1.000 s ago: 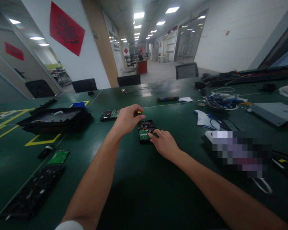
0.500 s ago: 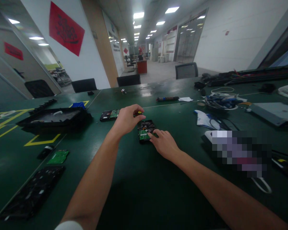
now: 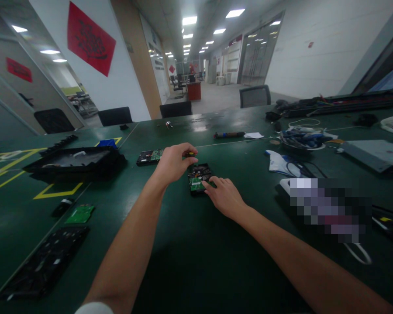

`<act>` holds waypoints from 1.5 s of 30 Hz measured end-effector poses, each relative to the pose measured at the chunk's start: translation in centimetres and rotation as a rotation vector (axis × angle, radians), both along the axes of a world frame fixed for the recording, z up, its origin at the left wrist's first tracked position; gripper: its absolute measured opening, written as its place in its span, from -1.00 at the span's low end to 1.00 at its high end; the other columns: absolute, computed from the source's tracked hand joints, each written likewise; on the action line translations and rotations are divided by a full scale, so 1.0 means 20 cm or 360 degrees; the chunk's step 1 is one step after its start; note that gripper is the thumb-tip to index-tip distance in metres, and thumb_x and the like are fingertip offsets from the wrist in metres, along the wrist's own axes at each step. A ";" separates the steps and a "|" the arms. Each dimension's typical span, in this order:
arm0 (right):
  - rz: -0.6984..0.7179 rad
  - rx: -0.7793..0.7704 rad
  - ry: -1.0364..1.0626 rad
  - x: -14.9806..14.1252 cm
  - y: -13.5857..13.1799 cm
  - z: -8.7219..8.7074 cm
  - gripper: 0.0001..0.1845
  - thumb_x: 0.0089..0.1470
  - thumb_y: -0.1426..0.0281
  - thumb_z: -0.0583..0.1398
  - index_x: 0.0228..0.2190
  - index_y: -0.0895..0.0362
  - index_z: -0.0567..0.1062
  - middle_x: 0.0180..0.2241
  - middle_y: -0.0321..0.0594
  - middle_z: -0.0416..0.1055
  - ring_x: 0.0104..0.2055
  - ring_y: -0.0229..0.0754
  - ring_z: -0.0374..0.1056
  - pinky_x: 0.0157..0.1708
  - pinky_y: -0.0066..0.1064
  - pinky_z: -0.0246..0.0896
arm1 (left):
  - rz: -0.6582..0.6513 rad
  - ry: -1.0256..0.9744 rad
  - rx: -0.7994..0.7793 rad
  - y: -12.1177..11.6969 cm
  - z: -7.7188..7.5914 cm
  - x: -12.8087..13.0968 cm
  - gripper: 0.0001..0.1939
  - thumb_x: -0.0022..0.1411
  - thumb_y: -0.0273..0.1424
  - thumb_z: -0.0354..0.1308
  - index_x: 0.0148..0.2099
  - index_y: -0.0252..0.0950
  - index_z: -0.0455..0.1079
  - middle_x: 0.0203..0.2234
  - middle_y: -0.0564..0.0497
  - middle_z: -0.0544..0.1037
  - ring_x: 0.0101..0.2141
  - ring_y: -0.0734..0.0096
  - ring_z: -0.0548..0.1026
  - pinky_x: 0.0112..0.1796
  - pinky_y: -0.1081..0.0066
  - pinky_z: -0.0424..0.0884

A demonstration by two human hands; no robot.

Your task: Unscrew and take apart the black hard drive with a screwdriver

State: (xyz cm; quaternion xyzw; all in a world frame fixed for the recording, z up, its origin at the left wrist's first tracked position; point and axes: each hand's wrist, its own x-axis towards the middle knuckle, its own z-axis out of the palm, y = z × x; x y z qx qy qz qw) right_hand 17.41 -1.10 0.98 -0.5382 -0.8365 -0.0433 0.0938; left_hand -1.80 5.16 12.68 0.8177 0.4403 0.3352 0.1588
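Observation:
A hard drive [image 3: 196,185] lies on the green table in front of me, its green circuit board facing up. My left hand [image 3: 177,161] is over the drive's far left corner, thumb and fingertips closed on a small screwdriver [image 3: 191,153]; only a bit of its yellow-and-black handle shows. My right hand [image 3: 223,194] grips the drive's right side, with the thumb at the near part of the board and fingers along the edge. Behind my left hand sits a second hard drive [image 3: 148,157], partly covered by that hand.
To the left are a black tray [image 3: 75,160], a loose green circuit board [image 3: 80,214] and a flat black part [image 3: 47,261]. On the right stand a grey metal box [image 3: 378,153], a bundle of cables [image 3: 303,137] and a blurred-out object [image 3: 325,209]. A dark cylinder [image 3: 229,134] lies farther back.

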 end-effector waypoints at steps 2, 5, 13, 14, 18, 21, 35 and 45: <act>-0.0002 0.0016 0.0010 0.00 0.00 0.00 -0.55 0.45 0.31 0.08 0.29 0.08 0.41 0.19 0.05 0.40 0.07 0.05 0.42 0.00 -0.14 0.22 | -0.0047 -0.0063 -0.0071 -0.01 0.00 0.00 -0.82 0.17 -0.47 0.34 -0.14 -0.26 0.59 -0.23 -0.05 0.67 -0.19 0.23 0.59 -0.20 0.31 0.51; 0.0001 0.0022 0.0002 0.00 0.00 0.00 -0.56 0.45 0.32 0.07 0.27 0.07 0.42 0.17 0.04 0.41 0.06 0.04 0.41 -0.01 -0.15 0.20 | -0.0156 -0.0218 -0.0264 -0.01 0.00 0.00 -0.84 0.17 -0.47 0.32 -0.16 -0.29 0.56 -0.20 -0.08 0.65 -0.20 0.24 0.59 -0.38 0.41 0.51; 0.0007 0.0047 -0.0022 0.00 0.00 0.00 -0.54 0.44 0.33 0.07 0.28 0.09 0.41 0.15 0.06 0.42 0.05 0.06 0.41 -0.03 -0.13 0.22 | -0.0207 -0.0749 -0.0700 0.01 -0.03 -0.01 -0.75 0.03 -0.48 0.47 -0.26 -0.34 0.47 -0.38 0.00 0.58 -0.35 0.42 0.57 -0.35 0.39 0.61; 0.0006 0.0051 -0.0025 0.00 0.00 0.00 -0.54 0.44 0.33 0.06 0.28 0.08 0.41 0.16 0.05 0.42 0.05 0.05 0.41 -0.03 -0.13 0.22 | -0.0186 -0.0772 -0.0698 0.02 -0.03 -0.01 -0.73 0.02 -0.48 0.48 -0.27 -0.34 0.46 -0.40 0.02 0.57 -0.35 0.42 0.56 -0.35 0.38 0.61; -0.0003 0.0039 -0.0036 0.00 0.00 0.00 -0.54 0.44 0.32 0.06 0.28 0.09 0.41 0.16 0.05 0.41 0.05 0.06 0.41 -0.03 -0.12 0.24 | -0.0146 -0.0795 -0.0696 0.02 -0.04 0.01 -0.70 0.01 -0.50 0.50 -0.30 -0.33 0.42 -0.45 0.07 0.52 -0.39 0.44 0.53 -0.39 0.40 0.60; -0.0006 0.0022 -0.0036 0.00 0.00 0.01 -0.54 0.44 0.33 0.07 0.28 0.11 0.41 0.17 0.06 0.41 0.06 0.07 0.41 -0.02 -0.12 0.24 | -0.0131 -0.0828 -0.0726 0.01 -0.04 0.01 -0.75 0.04 -0.47 0.48 -0.30 -0.33 0.45 -0.44 0.07 0.49 -0.40 0.47 0.49 -0.40 0.43 0.58; -0.0005 -0.0002 0.0041 0.00 -0.01 0.01 -0.56 0.44 0.32 0.08 0.26 0.06 0.43 0.17 0.04 0.41 0.06 0.04 0.40 -0.01 -0.14 0.22 | -0.0239 -0.1177 -0.1362 -0.01 -0.03 0.05 -0.84 0.17 -0.36 0.30 -0.22 -0.33 0.48 -0.36 -0.06 0.57 -0.31 0.31 0.56 -0.35 0.32 0.58; 0.0029 0.0124 0.0078 0.00 0.00 0.00 -0.58 0.41 0.33 0.12 0.21 0.12 0.49 0.14 0.06 0.41 0.13 0.11 0.27 0.04 -0.10 0.22 | 0.0020 -0.1043 -0.1215 0.00 -0.03 0.05 -0.79 0.15 -0.32 0.16 -0.33 -0.34 0.55 -0.42 -0.06 0.50 -0.40 0.37 0.44 -0.52 0.47 0.35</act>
